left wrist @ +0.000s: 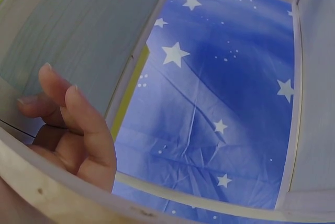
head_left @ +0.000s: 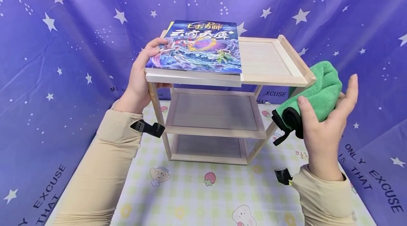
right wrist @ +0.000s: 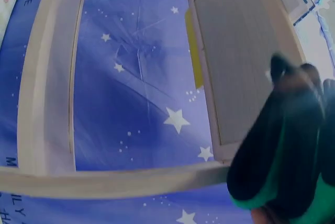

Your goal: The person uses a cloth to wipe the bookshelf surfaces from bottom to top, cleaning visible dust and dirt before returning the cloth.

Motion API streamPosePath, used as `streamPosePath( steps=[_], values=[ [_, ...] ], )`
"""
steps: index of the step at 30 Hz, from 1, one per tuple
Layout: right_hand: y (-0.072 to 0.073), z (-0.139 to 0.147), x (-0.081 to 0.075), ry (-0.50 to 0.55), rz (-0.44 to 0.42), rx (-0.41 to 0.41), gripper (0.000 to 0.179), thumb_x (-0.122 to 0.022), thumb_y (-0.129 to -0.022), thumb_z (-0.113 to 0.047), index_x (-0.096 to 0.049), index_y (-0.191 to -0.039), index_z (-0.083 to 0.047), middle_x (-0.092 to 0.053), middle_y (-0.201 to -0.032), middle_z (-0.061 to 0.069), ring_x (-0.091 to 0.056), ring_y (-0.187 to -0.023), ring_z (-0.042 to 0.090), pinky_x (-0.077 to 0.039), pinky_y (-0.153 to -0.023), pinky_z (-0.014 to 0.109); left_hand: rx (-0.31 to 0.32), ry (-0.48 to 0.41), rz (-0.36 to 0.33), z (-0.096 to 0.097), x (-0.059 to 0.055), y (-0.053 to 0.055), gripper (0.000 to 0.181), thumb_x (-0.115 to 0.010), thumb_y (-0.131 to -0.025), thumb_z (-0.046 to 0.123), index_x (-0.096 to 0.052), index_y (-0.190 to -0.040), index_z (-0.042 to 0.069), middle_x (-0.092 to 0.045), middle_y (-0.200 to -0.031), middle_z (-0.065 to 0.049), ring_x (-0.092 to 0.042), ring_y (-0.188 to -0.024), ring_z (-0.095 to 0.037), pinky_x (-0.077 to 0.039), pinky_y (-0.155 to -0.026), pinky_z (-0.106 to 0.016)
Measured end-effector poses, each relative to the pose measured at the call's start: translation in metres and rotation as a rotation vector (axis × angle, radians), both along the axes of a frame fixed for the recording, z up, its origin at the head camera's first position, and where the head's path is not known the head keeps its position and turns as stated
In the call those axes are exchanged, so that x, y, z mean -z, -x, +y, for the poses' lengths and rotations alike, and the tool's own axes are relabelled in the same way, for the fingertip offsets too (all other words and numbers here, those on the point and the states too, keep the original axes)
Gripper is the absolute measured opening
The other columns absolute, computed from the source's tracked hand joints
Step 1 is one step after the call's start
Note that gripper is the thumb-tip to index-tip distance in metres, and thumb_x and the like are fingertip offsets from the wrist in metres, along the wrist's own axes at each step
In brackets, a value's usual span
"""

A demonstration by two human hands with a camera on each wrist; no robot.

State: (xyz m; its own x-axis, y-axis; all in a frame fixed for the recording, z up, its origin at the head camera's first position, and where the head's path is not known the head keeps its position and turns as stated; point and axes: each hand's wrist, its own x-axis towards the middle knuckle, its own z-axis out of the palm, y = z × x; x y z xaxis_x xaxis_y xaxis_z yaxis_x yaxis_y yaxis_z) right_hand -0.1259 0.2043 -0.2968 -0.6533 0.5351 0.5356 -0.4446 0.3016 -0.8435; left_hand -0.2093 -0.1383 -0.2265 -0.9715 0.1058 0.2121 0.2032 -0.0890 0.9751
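A small three-tier wooden shelf stands on the table. On the left of its top board lies a blue illustrated book, a yellow edge showing behind it. My left hand grips the shelf's top left side, a finger by the book's edge; from beneath, the left wrist view shows bent fingers below the top board. At the upper right corner, my right hand holds a folded green cloth with black trim against the shelf's side. Dark trim of the cloth fills the right wrist view's lower right.
A checked tablecloth with cartoon bears and strawberries covers the table. Purple curtains with white stars hang behind and at both sides. The shelf's middle board and bottom board are framed in pale wood. Black straps circle both wrists.
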Motion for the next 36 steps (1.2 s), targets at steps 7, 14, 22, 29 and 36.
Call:
streamPosePath(
  steps=[7,14,22,29,36],
  values=[
    [0.007,0.004,0.001,-0.059,-0.131,-0.013,0.069,-0.072,-0.085,-0.021,-0.040,-0.146,-0.027,-0.048,-0.138,-0.003,-0.050,-0.113,0.008,-0.043,-0.090,0.018,0.008,-0.005,-0.004,0.000,-0.002,-0.002,0.034,-0.037,-0.097,0.038,-0.053,-0.126,0.036,-0.042,-0.145,-0.009,-0.062,-0.090,-0.022,-0.049,-0.060,-0.032],
    [0.026,-0.005,0.011,0.313,0.199,-0.258,0.065,-0.074,-0.077,0.002,-0.043,-0.134,-0.004,-0.052,-0.130,0.013,-0.059,-0.106,0.022,-0.053,-0.082,0.020,0.048,-0.024,-0.004,-0.003,-0.002,0.001,0.036,-0.038,-0.097,0.036,-0.051,-0.131,0.035,-0.039,-0.148,-0.009,-0.062,-0.093,-0.023,-0.050,-0.064,-0.033],
    [0.034,-0.009,0.022,0.347,0.270,-0.193,0.065,-0.078,-0.074,0.002,-0.052,-0.133,-0.004,-0.053,-0.125,0.012,-0.060,-0.098,0.020,-0.052,-0.077,0.020,0.058,0.084,-0.024,-0.010,-0.005,0.004,0.043,-0.040,-0.097,0.040,-0.047,-0.140,0.038,-0.028,-0.158,0.000,-0.054,-0.121,-0.028,-0.045,-0.088,-0.043],
    [0.038,-0.010,0.027,0.331,0.307,-0.181,0.062,-0.079,-0.072,0.001,-0.057,-0.130,-0.005,-0.053,-0.129,0.012,-0.059,-0.103,0.020,-0.052,-0.080,0.020,0.094,0.079,-0.037,-0.012,-0.013,0.005,0.049,-0.038,-0.097,0.032,-0.043,-0.145,0.038,-0.025,-0.160,0.000,-0.049,-0.128,-0.025,-0.039,-0.099,-0.035],
    [0.040,-0.010,0.033,0.302,0.302,-0.170,0.058,-0.078,-0.073,-0.001,-0.058,-0.128,-0.005,-0.054,-0.123,0.011,-0.059,-0.097,0.018,-0.051,-0.078,0.020,0.087,0.090,-0.073,-0.010,-0.017,0.005,0.046,-0.039,-0.101,0.039,-0.040,-0.148,0.039,-0.022,-0.161,0.004,-0.044,-0.134,-0.025,-0.037,-0.103,-0.038]
  ],
)
